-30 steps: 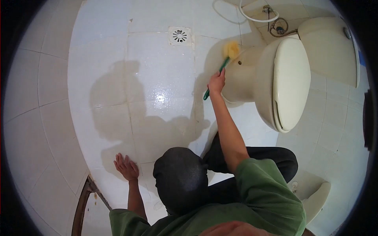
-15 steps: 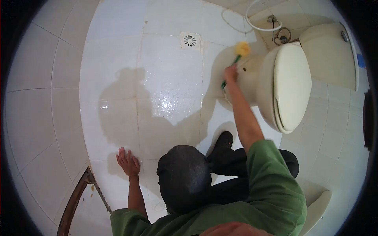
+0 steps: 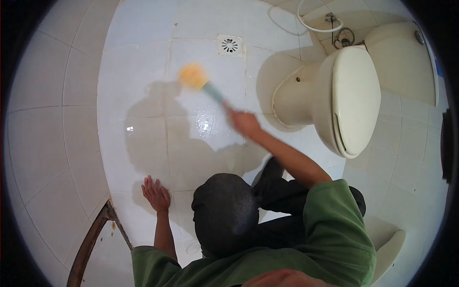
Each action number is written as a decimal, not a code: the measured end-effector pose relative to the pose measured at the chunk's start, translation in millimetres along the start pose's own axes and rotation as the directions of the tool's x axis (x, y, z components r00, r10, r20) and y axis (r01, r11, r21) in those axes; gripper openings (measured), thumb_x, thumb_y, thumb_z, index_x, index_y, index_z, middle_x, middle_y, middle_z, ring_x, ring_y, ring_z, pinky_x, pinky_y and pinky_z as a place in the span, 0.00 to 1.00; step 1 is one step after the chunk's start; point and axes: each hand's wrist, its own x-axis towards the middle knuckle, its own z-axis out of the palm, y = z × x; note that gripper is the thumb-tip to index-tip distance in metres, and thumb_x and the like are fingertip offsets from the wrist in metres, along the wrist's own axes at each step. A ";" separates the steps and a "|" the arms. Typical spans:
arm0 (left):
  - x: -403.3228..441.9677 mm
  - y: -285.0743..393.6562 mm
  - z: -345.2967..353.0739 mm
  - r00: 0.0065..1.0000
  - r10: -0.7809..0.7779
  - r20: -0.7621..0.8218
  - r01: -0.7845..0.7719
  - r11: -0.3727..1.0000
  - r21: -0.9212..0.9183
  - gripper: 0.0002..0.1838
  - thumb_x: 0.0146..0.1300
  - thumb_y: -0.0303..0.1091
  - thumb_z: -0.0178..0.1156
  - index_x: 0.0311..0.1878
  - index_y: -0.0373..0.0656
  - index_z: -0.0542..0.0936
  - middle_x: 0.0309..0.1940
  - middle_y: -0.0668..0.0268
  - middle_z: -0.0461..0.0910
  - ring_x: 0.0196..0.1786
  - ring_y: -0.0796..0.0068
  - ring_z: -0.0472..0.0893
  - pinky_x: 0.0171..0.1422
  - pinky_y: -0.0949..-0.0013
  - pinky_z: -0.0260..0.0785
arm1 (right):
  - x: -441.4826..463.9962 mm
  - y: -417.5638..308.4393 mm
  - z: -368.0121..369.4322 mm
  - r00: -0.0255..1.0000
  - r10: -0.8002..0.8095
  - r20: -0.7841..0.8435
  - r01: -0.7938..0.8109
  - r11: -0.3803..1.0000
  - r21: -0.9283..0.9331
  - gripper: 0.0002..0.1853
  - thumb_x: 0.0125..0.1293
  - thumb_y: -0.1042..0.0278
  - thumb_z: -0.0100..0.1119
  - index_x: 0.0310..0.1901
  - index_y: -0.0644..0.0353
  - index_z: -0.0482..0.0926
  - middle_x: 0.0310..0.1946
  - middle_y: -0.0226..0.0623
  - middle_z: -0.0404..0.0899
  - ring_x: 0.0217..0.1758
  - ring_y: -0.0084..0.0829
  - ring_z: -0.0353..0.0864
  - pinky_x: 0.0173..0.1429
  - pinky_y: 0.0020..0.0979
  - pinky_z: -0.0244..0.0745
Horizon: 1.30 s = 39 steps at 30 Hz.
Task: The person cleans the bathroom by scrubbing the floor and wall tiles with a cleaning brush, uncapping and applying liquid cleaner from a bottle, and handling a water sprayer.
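Note:
My right hand (image 3: 244, 123) is wrapped round the handle of a scrub brush (image 3: 213, 91) with a green handle and a yellow head. The brush is blurred by motion over the wet white floor tiles (image 3: 138, 62), its head pointing up and left. Whether the bristles touch the floor I cannot tell. My left hand (image 3: 156, 193) lies flat on the floor at the lower left, fingers spread, holding nothing. To the right of my right hand stands the cream toilet (image 3: 299, 98), its lid (image 3: 356, 100) down.
A square floor drain (image 3: 230, 45) lies beyond the brush. Behind the toilet are a white hose (image 3: 315, 28) and a valve (image 3: 330, 17). A brown, worn door frame edge (image 3: 91, 239) stands at the lower left. My bent knee (image 3: 224, 215) is in front of me.
My right hand has swung the brush left, away from the toilet base, out over the middle of the floor. My left hand has stayed in place.

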 end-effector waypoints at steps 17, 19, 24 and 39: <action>-2.5 -1.3 0.0 1.000 -0.002 -0.006 0.002 1.000 -0.020 0.20 0.69 0.36 0.50 0.63 0.45 0.72 0.74 0.53 0.64 0.78 0.50 0.60 0.81 0.40 0.46 | -45.6 61.5 -35.4 0.945 0.272 -0.184 -0.280 0.960 -0.016 0.35 0.73 0.64 0.50 0.79 0.46 0.51 0.19 0.49 0.79 0.19 0.51 0.80 0.28 0.53 0.78; -4.9 0.4 -2.8 1.000 0.003 -0.011 -0.004 0.999 -0.034 0.21 0.69 0.36 0.50 0.63 0.45 0.72 0.74 0.53 0.64 0.78 0.50 0.60 0.81 0.39 0.46 | -70.1 38.1 -5.0 0.962 0.272 -0.003 -0.272 0.961 0.059 0.39 0.73 0.63 0.51 0.81 0.40 0.44 0.18 0.51 0.78 0.20 0.51 0.80 0.27 0.55 0.76; -0.1 4.0 -1.0 1.000 0.002 -0.003 -0.002 1.000 -0.022 0.20 0.70 0.35 0.50 0.63 0.43 0.72 0.74 0.50 0.64 0.78 0.48 0.60 0.80 0.39 0.47 | 8.3 33.4 -37.4 0.909 0.354 -0.218 -0.324 0.932 0.164 0.33 0.75 0.61 0.46 0.79 0.40 0.51 0.21 0.55 0.80 0.24 0.57 0.81 0.30 0.59 0.75; 1.5 1.8 -3.3 1.000 -0.001 0.007 0.001 1.000 -0.017 0.19 0.71 0.35 0.50 0.63 0.44 0.72 0.74 0.52 0.63 0.78 0.49 0.60 0.80 0.39 0.46 | 72.0 119.6 -15.9 0.531 0.834 -0.148 -0.603 0.494 0.626 0.31 0.74 0.59 0.44 0.78 0.47 0.55 0.40 0.60 0.84 0.42 0.60 0.84 0.49 0.56 0.78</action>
